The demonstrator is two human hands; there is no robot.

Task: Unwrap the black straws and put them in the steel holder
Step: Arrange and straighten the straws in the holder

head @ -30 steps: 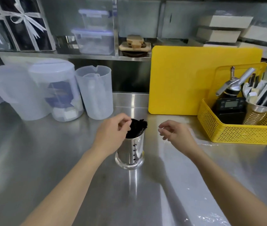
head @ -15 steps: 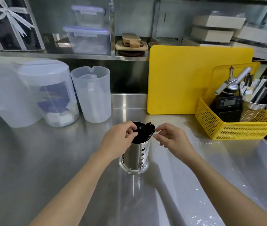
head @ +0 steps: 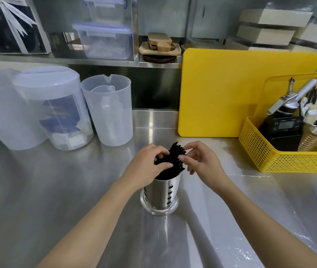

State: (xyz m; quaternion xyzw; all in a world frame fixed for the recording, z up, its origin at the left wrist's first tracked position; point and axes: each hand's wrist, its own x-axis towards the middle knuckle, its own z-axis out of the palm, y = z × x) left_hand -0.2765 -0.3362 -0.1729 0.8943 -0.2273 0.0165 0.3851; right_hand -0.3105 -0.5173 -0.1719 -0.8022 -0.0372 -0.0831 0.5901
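Observation:
A steel holder (head: 161, 194) with small cut-out holes stands upright on the steel counter in the middle of the view. A bunch of black straws (head: 173, 159) sticks out of its top, leaning to the right. My left hand (head: 146, 167) curls over the left side of the bunch, fingers on the straws. My right hand (head: 200, 161) comes in from the right and pinches the straw tips with thumb and fingers. The lower parts of the straws are hidden inside the holder.
Clear plastic jugs (head: 109, 111) and a lidded container (head: 53, 107) stand at the back left. A yellow cutting board (head: 240, 93) leans against the back wall. A yellow basket (head: 281, 155) with tools sits at the right. A shelf (head: 76, 59) runs above.
My right hand has moved left from open air onto the straw tips. My left hand stays on the bunch. The view has moved closer to the holder.

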